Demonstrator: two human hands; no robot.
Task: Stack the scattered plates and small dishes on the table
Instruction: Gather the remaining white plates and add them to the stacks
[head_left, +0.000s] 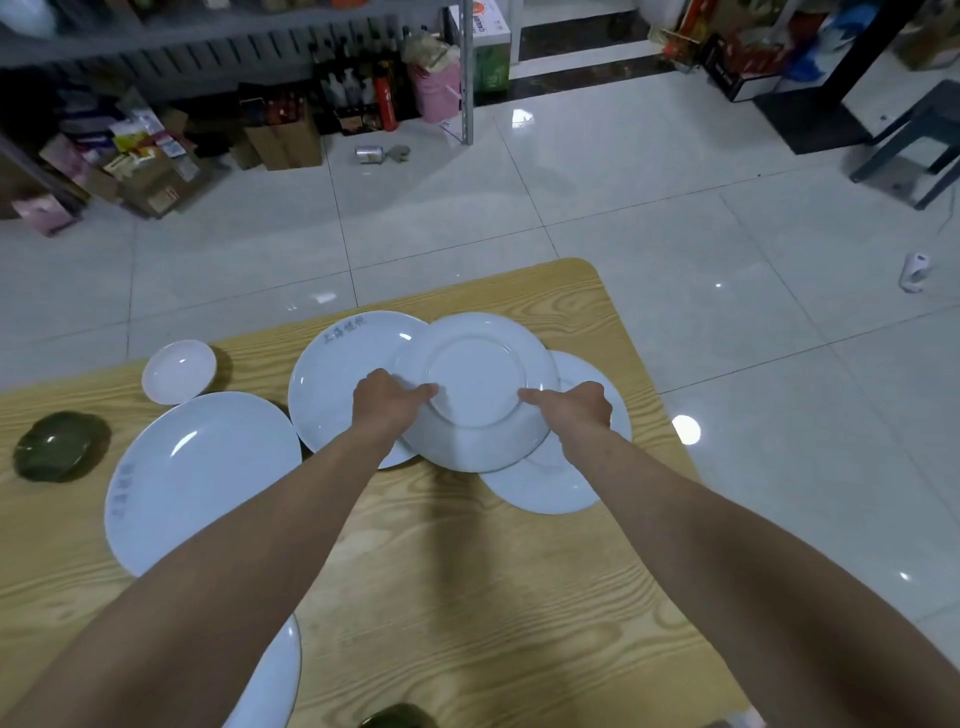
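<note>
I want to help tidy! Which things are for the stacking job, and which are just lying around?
Job: held plate, gripped by left hand and right hand; middle plate; right plate; big plate; near plate; small dish; green dish.
Lying about: can, boxes and stool on the floor.

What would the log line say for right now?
step: stacking | left hand: grips white plate | right hand: grips same plate | position: over lettered plate and plain plate | small dish: not stacked
</note>
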